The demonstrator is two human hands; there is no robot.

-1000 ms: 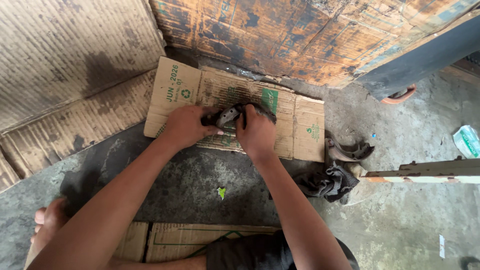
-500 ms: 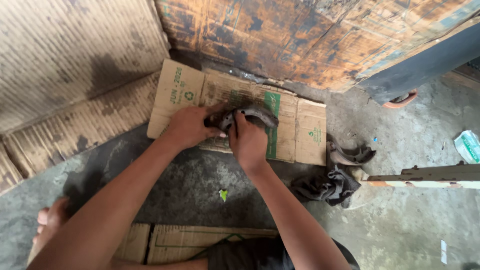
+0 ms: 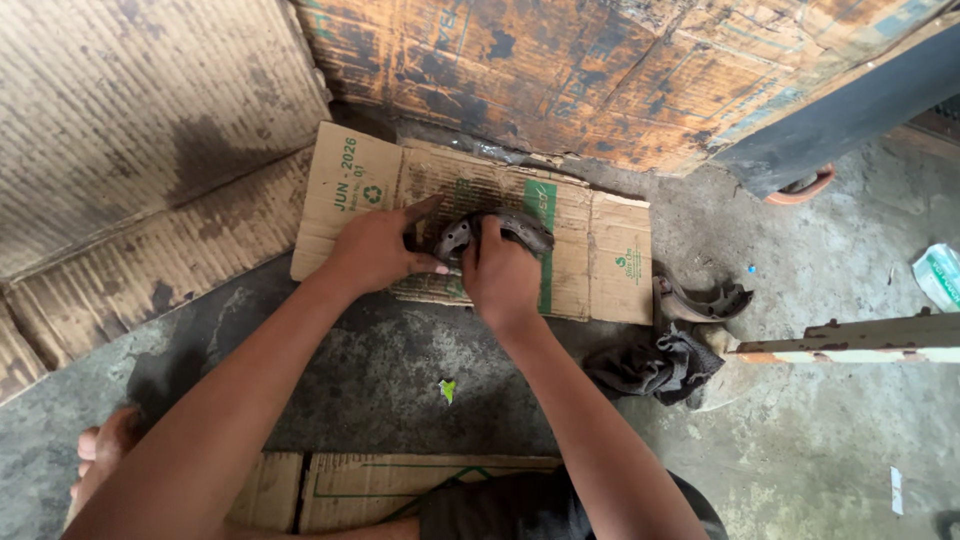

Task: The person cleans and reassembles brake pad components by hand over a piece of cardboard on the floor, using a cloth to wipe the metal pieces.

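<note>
A curved grey metal brake shoe (image 3: 520, 226) lies on a flattened cardboard sheet (image 3: 610, 260) on the concrete floor. My right hand (image 3: 500, 275) is closed over the middle of the shoe, hiding much of it. My left hand (image 3: 375, 248) presses flat on the cardboard just left of it, with the index finger stretched out and the thumb touching the shoe's left end (image 3: 452, 240).
Another brake shoe (image 3: 700, 300) and a dark rag (image 3: 655, 365) lie right of the cardboard. Worn wooden boards (image 3: 560, 70) stand behind; corrugated sheets (image 3: 120, 150) lean at left. A painted metal bar (image 3: 850, 338) juts in from the right. My foot (image 3: 105, 450) shows lower left.
My right hand has slid a little down and left over the brake shoe, uncovering its upper right curve. My left hand has stayed pressed beside it.
</note>
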